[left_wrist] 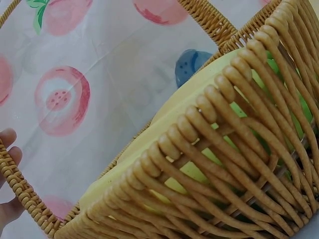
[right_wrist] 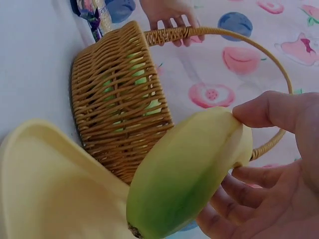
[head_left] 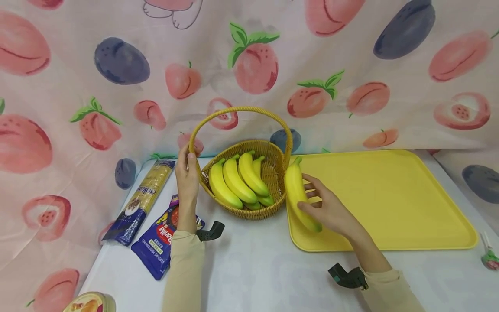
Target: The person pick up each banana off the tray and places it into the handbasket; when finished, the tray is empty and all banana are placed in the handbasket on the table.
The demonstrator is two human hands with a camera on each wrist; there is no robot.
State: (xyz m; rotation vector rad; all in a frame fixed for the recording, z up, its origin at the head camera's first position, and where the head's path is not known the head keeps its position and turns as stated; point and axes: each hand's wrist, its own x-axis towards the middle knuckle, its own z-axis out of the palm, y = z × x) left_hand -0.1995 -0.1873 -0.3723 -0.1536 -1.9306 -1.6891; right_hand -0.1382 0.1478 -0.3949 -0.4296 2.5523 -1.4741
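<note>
My right hand (head_left: 327, 207) holds a yellow banana (head_left: 298, 195) between thumb and fingers, above the left edge of the yellow tray (head_left: 390, 199). In the right wrist view, this banana (right_wrist: 187, 172) shows a greenish end, with the wicker basket (right_wrist: 119, 99) behind it. On the left side, my left hand (head_left: 187, 173) grips the basket's arched handle (head_left: 245, 109) near its base. Several bananas (head_left: 235, 180) lie inside the basket (head_left: 249, 214). Through the weave in the left wrist view, more of the bananas (left_wrist: 189, 172) show; only the left hand's fingertips (left_wrist: 11, 149) appear there.
Left of the basket lie a pasta pack (head_left: 142, 199) and a blue Barilla pouch (head_left: 157, 242), partly behind the left forearm. A round tin (head_left: 89, 302) stands at the lower left. A wrapped lollipop (head_left: 490, 259) lies beyond the tray's right edge. Fruit-print cloth (head_left: 327, 52) hangs behind.
</note>
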